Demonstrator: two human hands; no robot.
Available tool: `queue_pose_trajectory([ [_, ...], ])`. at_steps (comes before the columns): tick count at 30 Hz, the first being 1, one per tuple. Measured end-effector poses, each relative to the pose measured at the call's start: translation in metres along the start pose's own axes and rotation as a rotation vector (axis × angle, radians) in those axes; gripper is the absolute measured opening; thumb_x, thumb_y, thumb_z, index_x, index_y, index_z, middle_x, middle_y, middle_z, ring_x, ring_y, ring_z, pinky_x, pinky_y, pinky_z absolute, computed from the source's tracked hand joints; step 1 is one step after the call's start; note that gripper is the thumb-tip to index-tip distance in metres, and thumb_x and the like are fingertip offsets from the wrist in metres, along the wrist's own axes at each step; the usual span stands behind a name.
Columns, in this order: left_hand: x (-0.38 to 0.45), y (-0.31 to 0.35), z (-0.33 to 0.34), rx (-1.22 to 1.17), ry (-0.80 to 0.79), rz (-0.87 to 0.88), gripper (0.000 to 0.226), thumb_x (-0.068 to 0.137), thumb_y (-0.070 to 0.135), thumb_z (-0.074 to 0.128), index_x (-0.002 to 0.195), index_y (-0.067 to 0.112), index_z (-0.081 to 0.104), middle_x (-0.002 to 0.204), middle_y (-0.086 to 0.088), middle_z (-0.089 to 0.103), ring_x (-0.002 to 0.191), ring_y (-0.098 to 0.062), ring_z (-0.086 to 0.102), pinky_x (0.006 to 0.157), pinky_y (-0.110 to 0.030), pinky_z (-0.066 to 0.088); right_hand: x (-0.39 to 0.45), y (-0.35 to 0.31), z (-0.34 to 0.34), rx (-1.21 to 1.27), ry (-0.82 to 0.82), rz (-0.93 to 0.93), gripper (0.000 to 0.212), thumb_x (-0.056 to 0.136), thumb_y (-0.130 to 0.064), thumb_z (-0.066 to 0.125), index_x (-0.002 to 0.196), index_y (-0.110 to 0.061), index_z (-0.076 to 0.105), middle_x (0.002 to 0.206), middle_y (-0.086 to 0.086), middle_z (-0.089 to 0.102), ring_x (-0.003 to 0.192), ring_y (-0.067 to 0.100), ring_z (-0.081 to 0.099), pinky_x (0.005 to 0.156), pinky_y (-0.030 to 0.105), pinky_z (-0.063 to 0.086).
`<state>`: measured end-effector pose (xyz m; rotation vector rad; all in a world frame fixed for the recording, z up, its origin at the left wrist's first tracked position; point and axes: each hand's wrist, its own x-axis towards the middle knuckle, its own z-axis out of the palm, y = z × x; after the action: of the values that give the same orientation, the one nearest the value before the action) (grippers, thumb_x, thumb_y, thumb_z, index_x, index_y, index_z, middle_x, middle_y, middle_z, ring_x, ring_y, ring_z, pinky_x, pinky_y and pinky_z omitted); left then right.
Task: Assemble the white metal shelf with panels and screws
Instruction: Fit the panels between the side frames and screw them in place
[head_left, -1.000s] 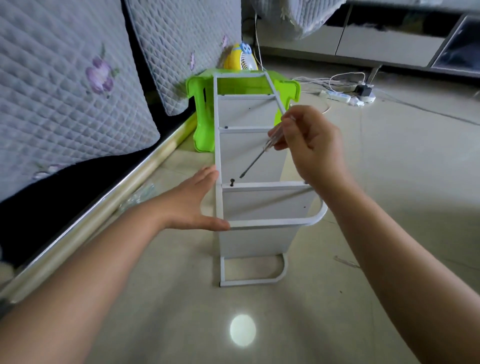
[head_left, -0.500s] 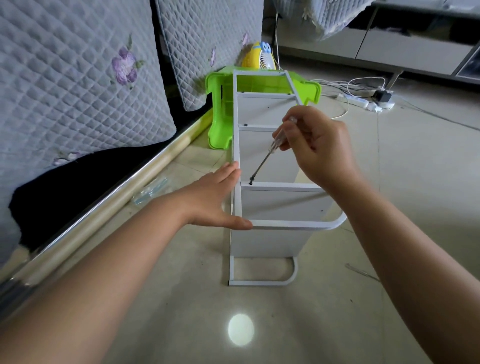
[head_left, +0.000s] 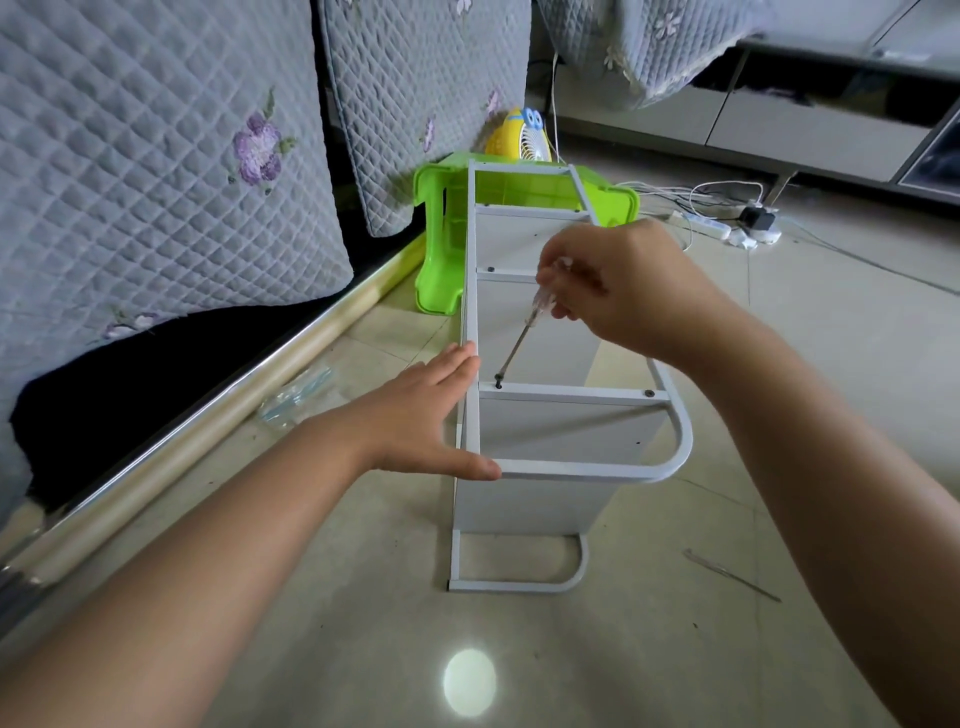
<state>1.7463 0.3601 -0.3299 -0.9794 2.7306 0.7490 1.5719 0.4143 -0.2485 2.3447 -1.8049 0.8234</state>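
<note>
The white metal shelf (head_left: 571, 470) lies on its side on the tiled floor, its frame and panels running away from me. My left hand (head_left: 426, 415) presses flat against the frame's left rail, thumb along the near crossbar. My right hand (head_left: 618, 291) grips a clear-handled screwdriver (head_left: 524, 335). Its tip sits on a dark screw (head_left: 498, 385) at the left end of a crossbar. Another screw (head_left: 648, 394) sits at that bar's right end.
A green plastic stool (head_left: 441, 249) lies behind the shelf, a yellow fan (head_left: 517, 137) beyond it. A quilted sofa edge (head_left: 208, 415) runs along the left, a clear plastic bag (head_left: 296, 395) beside it. A thin metal rod (head_left: 730, 574) lies on the floor at right. Cables and a power strip (head_left: 727, 231) lie far right.
The screwdriver tip has come down onto the left screw. My right hand has turned knuckles-up over the handle. My left hand stays on the rail.
</note>
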Motion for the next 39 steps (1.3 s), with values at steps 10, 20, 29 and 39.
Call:
queue_pose_trajectory([
  [10,0.004,-0.01,0.002,-0.173,0.023,0.034,0.127,0.043,0.079,0.046,0.147,0.028,-0.007,0.132,0.036,-0.022,0.13,0.014,-0.01,0.106,-0.012,0.004,0.034,-0.027,-0.009,-0.489,-0.439,-0.066,0.024,0.097,-0.016,0.037,0.109,-0.005,0.055,0.109,0.012,0.059,0.102,0.029,0.053,0.07,0.027,0.032],
  [20,0.008,-0.015,0.006,-0.212,0.055,0.065,0.127,0.051,0.073,0.058,0.147,0.025,-0.011,0.133,0.031,-0.024,0.133,0.01,-0.011,0.113,-0.018,0.004,0.045,-0.032,-0.025,-0.589,-0.667,-0.029,0.027,0.1,-0.019,0.033,0.109,-0.002,0.052,0.109,0.015,0.057,0.084,0.022,0.043,0.071,0.029,0.032],
  [29,0.007,-0.017,0.008,-0.179,0.012,0.035,0.132,0.042,0.079,0.046,0.146,0.025,-0.012,0.134,0.03,-0.025,0.137,0.005,-0.012,0.114,-0.02,0.003,0.052,-0.038,-0.014,-0.71,-0.775,0.07,0.033,0.1,-0.019,0.031,0.117,-0.001,0.052,0.118,0.014,0.056,0.102,0.028,0.052,0.084,0.031,0.041],
  [39,0.014,-0.008,-0.007,-0.026,-0.071,-0.037,0.117,0.074,0.056,0.065,0.145,0.02,-0.021,0.15,0.01,-0.029,0.14,-0.009,-0.021,0.118,-0.032,0.001,0.049,-0.041,-0.025,-0.537,-0.771,0.119,0.007,0.095,-0.009,0.038,0.092,-0.006,0.043,0.084,0.008,0.048,0.08,0.025,0.046,0.06,0.028,0.03],
])
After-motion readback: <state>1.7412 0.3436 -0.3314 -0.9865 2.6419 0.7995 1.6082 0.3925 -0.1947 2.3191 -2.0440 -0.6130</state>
